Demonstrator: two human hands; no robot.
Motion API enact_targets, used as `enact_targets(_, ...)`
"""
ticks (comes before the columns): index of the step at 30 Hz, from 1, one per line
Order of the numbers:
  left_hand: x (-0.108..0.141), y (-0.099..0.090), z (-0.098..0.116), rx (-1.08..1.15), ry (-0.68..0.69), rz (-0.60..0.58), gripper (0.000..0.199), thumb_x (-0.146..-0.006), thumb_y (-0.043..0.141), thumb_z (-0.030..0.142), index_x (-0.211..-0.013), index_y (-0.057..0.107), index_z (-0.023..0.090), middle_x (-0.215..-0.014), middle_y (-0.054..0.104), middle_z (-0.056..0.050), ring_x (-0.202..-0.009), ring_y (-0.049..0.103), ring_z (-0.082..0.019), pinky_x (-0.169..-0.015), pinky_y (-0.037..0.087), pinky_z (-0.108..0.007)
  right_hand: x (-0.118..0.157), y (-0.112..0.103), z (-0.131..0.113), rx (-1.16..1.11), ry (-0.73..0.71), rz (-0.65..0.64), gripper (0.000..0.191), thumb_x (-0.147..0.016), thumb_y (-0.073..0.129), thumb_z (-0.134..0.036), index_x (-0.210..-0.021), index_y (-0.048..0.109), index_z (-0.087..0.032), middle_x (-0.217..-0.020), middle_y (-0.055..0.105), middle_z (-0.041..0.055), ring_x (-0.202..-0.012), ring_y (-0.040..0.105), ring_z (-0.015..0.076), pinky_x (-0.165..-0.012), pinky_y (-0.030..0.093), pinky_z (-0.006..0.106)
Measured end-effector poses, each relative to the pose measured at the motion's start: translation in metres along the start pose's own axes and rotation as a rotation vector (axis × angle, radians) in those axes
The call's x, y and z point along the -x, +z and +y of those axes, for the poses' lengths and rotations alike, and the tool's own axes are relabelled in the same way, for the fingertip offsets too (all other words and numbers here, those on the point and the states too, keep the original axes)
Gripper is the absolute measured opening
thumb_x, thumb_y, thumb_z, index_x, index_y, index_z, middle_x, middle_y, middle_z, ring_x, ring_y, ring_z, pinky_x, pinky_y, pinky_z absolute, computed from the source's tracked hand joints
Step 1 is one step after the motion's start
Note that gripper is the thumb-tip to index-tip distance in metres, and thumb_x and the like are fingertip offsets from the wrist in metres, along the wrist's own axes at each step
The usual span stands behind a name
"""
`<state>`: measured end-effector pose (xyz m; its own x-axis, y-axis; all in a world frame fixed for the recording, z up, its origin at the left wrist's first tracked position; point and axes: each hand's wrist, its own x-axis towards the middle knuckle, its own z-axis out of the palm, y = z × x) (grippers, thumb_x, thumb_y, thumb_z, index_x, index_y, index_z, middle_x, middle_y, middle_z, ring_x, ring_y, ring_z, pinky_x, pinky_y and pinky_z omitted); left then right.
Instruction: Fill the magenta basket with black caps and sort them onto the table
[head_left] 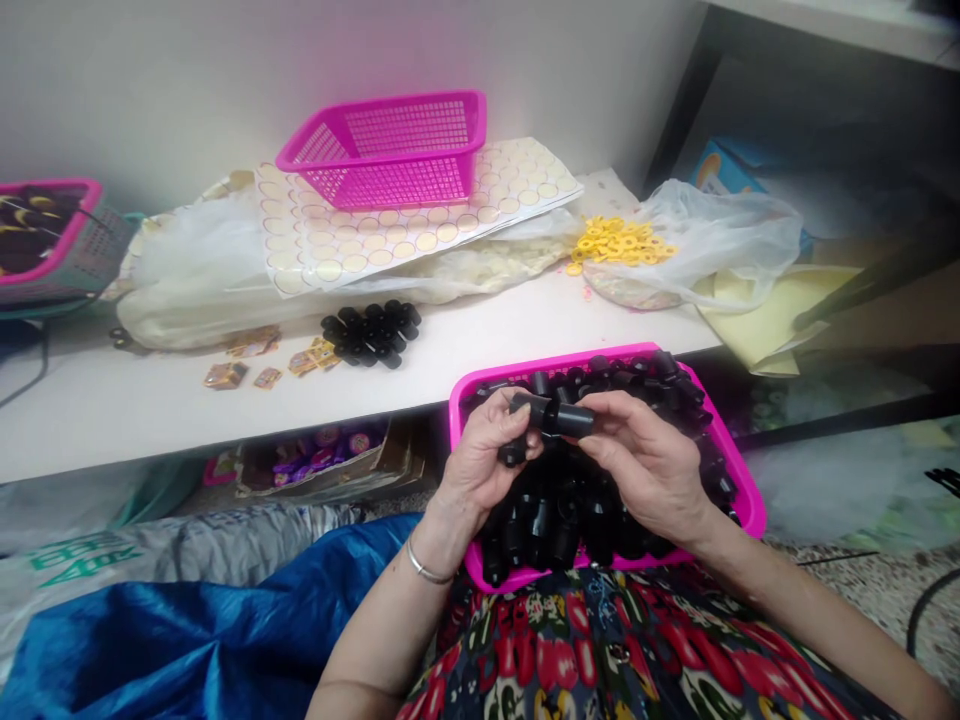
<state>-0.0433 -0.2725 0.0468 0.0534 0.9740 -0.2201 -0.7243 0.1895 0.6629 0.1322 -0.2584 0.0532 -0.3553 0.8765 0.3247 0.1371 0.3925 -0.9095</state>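
My left hand [491, 440] grips a black cylindrical piece [531, 408] between thumb and fingers, and another black piece [513, 452] sits lower in the same hand. In my right hand [645, 460], the fingertips pinch a black cylinder [575, 420] from its right end. The two cylinders lie end to end, close together; whether they are joined I cannot tell. Both hands are above a pink basket [739, 480] on the lap, filled with loose black pieces [538, 525]. Part of the basket's contents is hidden beneath the hands.
A white table [495, 335] holds a cluster of black pieces [371, 333], an empty pink basket [405, 180] on sticker sheets [330, 235], yellow rings [622, 240] and a plastic bag [720, 235]. Below is a cardboard box [375, 465]; blue sheeting [225, 630] lies lower left.
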Motion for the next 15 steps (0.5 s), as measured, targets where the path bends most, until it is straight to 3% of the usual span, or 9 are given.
enact_targets(4,0.003,0.004,-0.004,-0.033,-0.009,0.0,0.037,-0.056,0.086,0.02,-0.082,0.06,0.013,-0.064,0.057,0.002,-0.048,0.049,-0.006,-0.045,0.036,-0.018,0.0,0.005,0.001,0.096,-0.165,-0.007,0.019,-0.086,0.059,-0.016,-0.104,0.058,-0.022,-0.099,0.062,0.0059,-0.088,0.063,0.0177,-0.075,0.055,0.031)
enact_targets(6,0.004,0.006,-0.006,-0.057,-0.043,0.009,0.036,-0.055,0.087,0.021,-0.08,0.063,0.011,-0.063,0.06,0.001,-0.048,0.049,-0.006,-0.045,0.036,-0.018,-0.002,0.007,-0.001,0.098,-0.183,0.017,0.019,-0.083,0.065,-0.017,-0.1,0.059,-0.022,-0.101,0.061,0.0064,-0.086,0.061,0.0172,-0.073,0.055,0.031)
enact_targets(8,0.004,0.007,-0.006,-0.084,-0.082,0.016,0.035,-0.054,0.087,0.023,-0.077,0.066,0.01,-0.062,0.06,-0.001,-0.049,0.05,-0.006,-0.046,0.036,-0.018,-0.006,0.007,-0.003,0.067,-0.111,0.052,0.034,-0.077,0.072,-0.022,-0.107,0.057,-0.022,-0.109,0.06,0.0074,-0.088,0.061,0.0174,-0.075,0.056,0.032)
enact_targets(10,0.004,0.008,-0.007,-0.122,-0.119,0.006,0.034,-0.053,0.088,0.027,-0.072,0.066,0.009,-0.059,0.059,-0.001,-0.049,0.05,-0.006,-0.047,0.036,-0.018,-0.011,0.004,-0.007,0.025,-0.002,-0.034,0.049,-0.073,0.076,-0.025,-0.117,0.056,-0.022,-0.114,0.06,0.0079,-0.095,0.062,0.019,-0.082,0.056,0.034)
enact_targets(13,0.005,0.008,-0.009,-0.182,-0.173,-0.031,0.034,-0.057,0.086,0.033,-0.066,0.064,0.009,-0.054,0.054,0.001,-0.045,0.046,-0.005,-0.045,0.033,-0.018,-0.016,0.0,-0.01,-0.046,0.119,-0.277,0.045,-0.074,0.073,-0.026,-0.117,0.061,-0.02,-0.11,0.066,0.0076,-0.102,0.063,0.0218,-0.085,0.056,0.035)
enact_targets(15,0.007,0.008,-0.011,-0.222,-0.177,-0.045,0.035,-0.061,0.083,0.039,-0.067,0.063,0.01,-0.051,0.05,0.002,-0.042,0.042,-0.005,-0.042,0.03,-0.019,-0.016,0.0,-0.008,-0.081,0.183,-0.302,0.041,-0.074,0.072,-0.026,-0.113,0.064,-0.019,-0.105,0.069,0.0069,-0.097,0.066,0.0218,-0.082,0.057,0.034)
